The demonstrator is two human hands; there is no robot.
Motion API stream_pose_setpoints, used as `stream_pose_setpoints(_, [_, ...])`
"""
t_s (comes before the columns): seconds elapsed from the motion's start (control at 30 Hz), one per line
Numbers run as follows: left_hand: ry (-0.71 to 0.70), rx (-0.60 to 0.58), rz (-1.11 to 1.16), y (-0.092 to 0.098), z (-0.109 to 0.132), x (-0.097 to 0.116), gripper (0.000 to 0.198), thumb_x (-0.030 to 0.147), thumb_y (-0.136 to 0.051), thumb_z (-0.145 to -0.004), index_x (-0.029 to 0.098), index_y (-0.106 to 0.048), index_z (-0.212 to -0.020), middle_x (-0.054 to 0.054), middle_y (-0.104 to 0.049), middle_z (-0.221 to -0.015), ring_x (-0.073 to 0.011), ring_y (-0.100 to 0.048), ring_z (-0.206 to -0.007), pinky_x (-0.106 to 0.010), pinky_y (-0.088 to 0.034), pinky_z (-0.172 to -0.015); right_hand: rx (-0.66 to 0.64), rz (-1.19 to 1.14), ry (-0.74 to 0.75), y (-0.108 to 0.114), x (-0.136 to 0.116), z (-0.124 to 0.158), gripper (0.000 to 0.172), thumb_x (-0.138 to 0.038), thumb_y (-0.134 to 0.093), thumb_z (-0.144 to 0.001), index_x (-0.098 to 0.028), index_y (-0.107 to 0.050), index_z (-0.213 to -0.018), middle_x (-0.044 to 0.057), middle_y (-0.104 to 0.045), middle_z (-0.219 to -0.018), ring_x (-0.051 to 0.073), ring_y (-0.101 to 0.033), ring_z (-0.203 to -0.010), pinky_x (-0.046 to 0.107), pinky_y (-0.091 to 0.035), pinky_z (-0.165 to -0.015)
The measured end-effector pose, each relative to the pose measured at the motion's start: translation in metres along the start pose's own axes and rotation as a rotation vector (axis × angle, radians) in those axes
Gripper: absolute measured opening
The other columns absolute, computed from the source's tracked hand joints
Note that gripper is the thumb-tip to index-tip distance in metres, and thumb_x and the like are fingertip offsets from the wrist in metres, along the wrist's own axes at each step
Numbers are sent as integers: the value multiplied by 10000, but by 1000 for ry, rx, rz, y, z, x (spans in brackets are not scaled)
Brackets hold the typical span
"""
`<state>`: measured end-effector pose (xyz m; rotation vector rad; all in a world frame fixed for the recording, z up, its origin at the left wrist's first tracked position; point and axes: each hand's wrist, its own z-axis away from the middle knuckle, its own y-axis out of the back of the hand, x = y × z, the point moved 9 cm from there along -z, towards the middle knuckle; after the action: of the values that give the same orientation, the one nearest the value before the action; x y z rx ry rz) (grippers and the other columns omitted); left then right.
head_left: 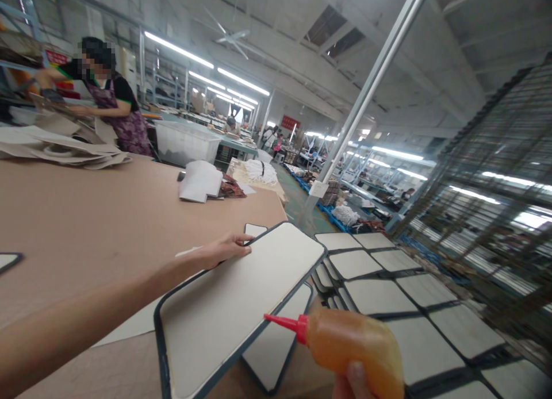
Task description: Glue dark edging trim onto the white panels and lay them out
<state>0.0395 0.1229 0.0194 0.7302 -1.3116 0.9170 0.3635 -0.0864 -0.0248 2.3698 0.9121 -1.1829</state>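
Table is stretching toward nine o'clock; left hand is pinching the panel, right hand is gripping the bottle, ideally guiding its nozzle evenly along the four-o'clock rim.

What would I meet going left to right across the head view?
Co-worker → bin → left hand → bottle → wire rack.

Panel: cream face, dark edging, rounded corners; tilted, far edge pinched in the left hand, body extending below and to both sides of it. Bottle: amber, held sideways in the right hand, red nozzle pointing left at the panel's near edge; contact cannot be confirmed.
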Motion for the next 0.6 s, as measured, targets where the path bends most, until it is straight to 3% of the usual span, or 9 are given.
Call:
stream_pose_setpoints(0.13, [-25, 9, 4, -1, -3, 6, 558, 304, -716, -544, 107, -674, -1064, -31, -715, -693, -174, -628, -574, -231, -465, -484, 126, 351, 266, 5, -37, -5, 470, -544, -811, -482, -272, -715, -854, 88, -653, -668, 415, -637, -847, 557, -552, -693])
stream_pose_setpoints(0.33, [19, 40, 11, 0, -10, 8, 582, 273, -719, -508, 112, -680, -1066, -14, -692, -601, -148, -587, -471, -204, -408, -415, 44, 326, 343, -1, -55, -45, 620, -754, -702, -465, -257, -688, -835, 67, -631, -633, 262, -619, -585, 384, -522, -466])
stream_pose_setpoints(0.43, [30, 48, 44, 0, -13, 8, 573, 254, -731, -508, 110, -682, -1061, -25, -707, -621, -149, -595, -470, -200, -410, -413, 27, 327, 349, -3, -54, -46, 574, -722, -643, -620, -230, -651, -915, 50, -649, -740, 185, -597, -595, 348, -526, -528])
stream_pose_setpoints(0.5, [36, 49, 68, 0, -14, 8, 556, 239, -734, -510, 112, -688, -1049, -36, -720, -648, -154, -609, -479, -201, -421, -423, 24, 327, 332, -5, -49, -34, 490, -640, -586, -753, -206, -620, -980, 41, -647, -837, 160, -603, -663, 332, -527, -595])
stream_pose_setpoints(0.6, [35, 51, 76, -1, -17, 8, 521, 220, -725, -525, 121, -697, -1036, -35, -727, -657, -157, -612, -469, -205, -431, -429, 25, 317, 286, -12, -40, -5, 371, -513, -573, -832, -201, -590, -1032, 46, -629, -951, 175, -609, -792, 350, -529, -667])
